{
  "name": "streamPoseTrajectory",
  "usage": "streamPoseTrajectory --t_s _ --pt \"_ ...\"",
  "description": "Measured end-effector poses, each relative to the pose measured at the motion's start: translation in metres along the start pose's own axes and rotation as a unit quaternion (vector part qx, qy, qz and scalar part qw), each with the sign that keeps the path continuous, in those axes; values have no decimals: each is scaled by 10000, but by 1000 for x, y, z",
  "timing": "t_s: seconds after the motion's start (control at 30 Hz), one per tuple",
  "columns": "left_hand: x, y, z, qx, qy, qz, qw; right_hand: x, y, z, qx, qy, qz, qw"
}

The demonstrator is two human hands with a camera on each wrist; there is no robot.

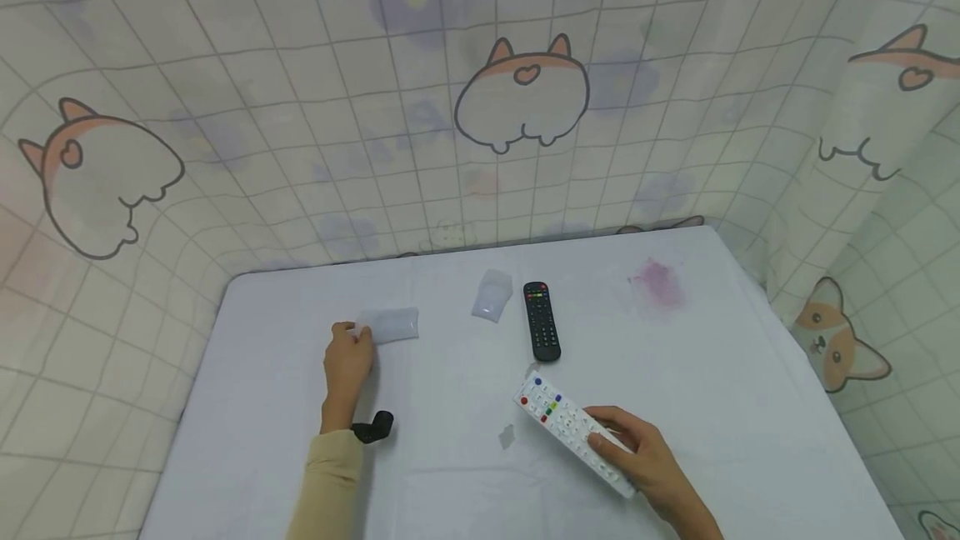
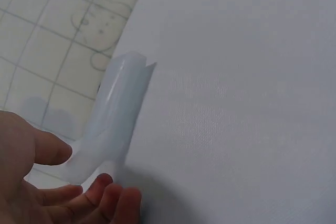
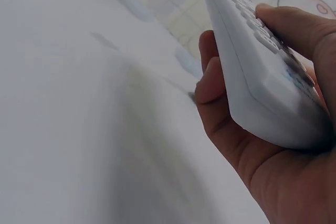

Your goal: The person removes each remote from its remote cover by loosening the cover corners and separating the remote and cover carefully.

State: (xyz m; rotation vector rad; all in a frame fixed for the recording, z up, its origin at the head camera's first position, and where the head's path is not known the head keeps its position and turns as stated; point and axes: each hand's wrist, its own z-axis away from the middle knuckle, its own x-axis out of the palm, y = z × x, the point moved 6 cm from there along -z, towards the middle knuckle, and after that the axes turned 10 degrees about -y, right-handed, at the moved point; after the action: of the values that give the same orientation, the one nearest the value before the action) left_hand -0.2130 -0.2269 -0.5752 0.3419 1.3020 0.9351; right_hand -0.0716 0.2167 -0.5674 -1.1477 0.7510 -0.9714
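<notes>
The right hand [image 1: 645, 461] has its fingers and thumb curled around the white remote [image 1: 573, 427], gripping the near end only, so the long front part with the coloured buttons sticks out free; I think it could tip or slide from the palm, because the plastic shell looks smooth and hard. The left hand [image 1: 347, 357] lies at the clear silicone sleeve [image 1: 390, 325] on the table [image 1: 712, 373]; in the left wrist view the thumb and fingers are loosely bent around its near end [image 2: 113, 124], touching it or almost touching, and I cannot tell if they really pinch it. This sleeve is thin, soft and half transparent, with a rounded long shape and a notched edge at the far end; it may fold, stick to the cloth or slip away when lifted, since it has almost no stiffness. A second clear sleeve [image 1: 492, 296] lies just beside the black remote [image 1: 542, 320], which is narrow, matte and rigid. The tablecloth is pale, finely woven and has a pink stain [image 1: 658, 282]; a small torn scrap [image 1: 507, 436] rests near the white remote
</notes>
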Motion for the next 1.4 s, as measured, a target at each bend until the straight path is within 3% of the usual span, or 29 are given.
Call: streamPoseTrajectory --t_s 0.23,0.43,0.53,0.73,0.97,1.23,1.4 --pt "8 -5 28 -360 83 564 9977 4 2 -2 142 446 -118 9988" --pt "28 3 54 -260 -97 910 9955 5 4 -4 499 713 -306 9957" --pt "42 10 69 -164 -377 1436 9888 6 4 -6 555 805 -279 9948" --pt "74 35 103 250 -1393 2739 9513 6 2 -11 514 870 -270 9945" --pt "120 73 134 743 -2526 3196 9102 1 -1 -16 291 997 -297 9942" --pt "174 110 159 925 -3218 3631 8695 -8 4 -20 584 1303 -334 9892" --pt "197 122 166 878 -3398 3748 8581 -17 7 -24 730 1404 -238 9871"
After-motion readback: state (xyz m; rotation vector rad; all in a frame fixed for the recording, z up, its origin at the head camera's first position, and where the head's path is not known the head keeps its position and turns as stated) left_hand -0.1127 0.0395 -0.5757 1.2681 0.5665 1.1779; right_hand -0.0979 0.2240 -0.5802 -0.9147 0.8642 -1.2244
